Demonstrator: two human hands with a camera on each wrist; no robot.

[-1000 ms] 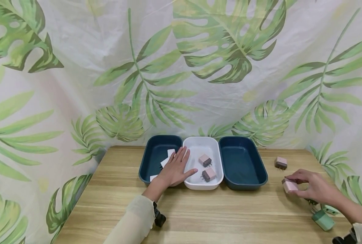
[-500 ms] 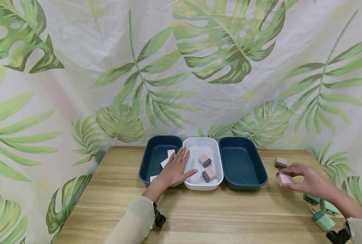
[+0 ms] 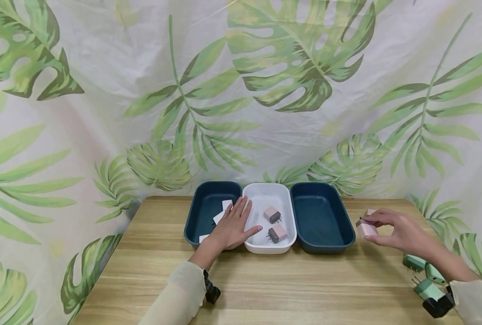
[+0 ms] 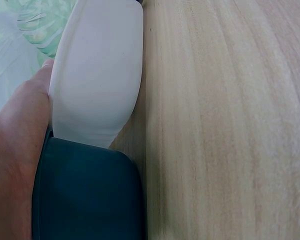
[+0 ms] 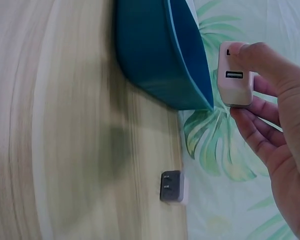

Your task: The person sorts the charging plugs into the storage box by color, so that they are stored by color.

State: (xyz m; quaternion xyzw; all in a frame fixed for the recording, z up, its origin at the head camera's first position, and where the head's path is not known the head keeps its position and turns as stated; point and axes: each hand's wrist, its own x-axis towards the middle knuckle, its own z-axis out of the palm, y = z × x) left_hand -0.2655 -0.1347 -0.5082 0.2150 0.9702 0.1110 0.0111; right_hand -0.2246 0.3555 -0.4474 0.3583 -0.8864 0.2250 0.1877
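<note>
Decent room is given by the tabletop (image 3: 301, 289) in front of the white tray (image 3: 270, 249). Pink charger (image 3: 366, 230) is pinched by the right hand (image 3: 405, 234), beside the right blue tray (image 3: 327, 248); left hand (image 3: 230, 228) is spread straight-fingered over the left blue tray (image 3: 203, 198).

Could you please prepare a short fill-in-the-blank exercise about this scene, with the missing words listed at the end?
The person's ____ hand holds a pink charger.
The tray between the two dark blue trays is ____.
In that tray, ____ pink chargers are visible.
The chargers clustered at the near right of the table are coloured ____.
Missing words: right; white; two; green.
</note>
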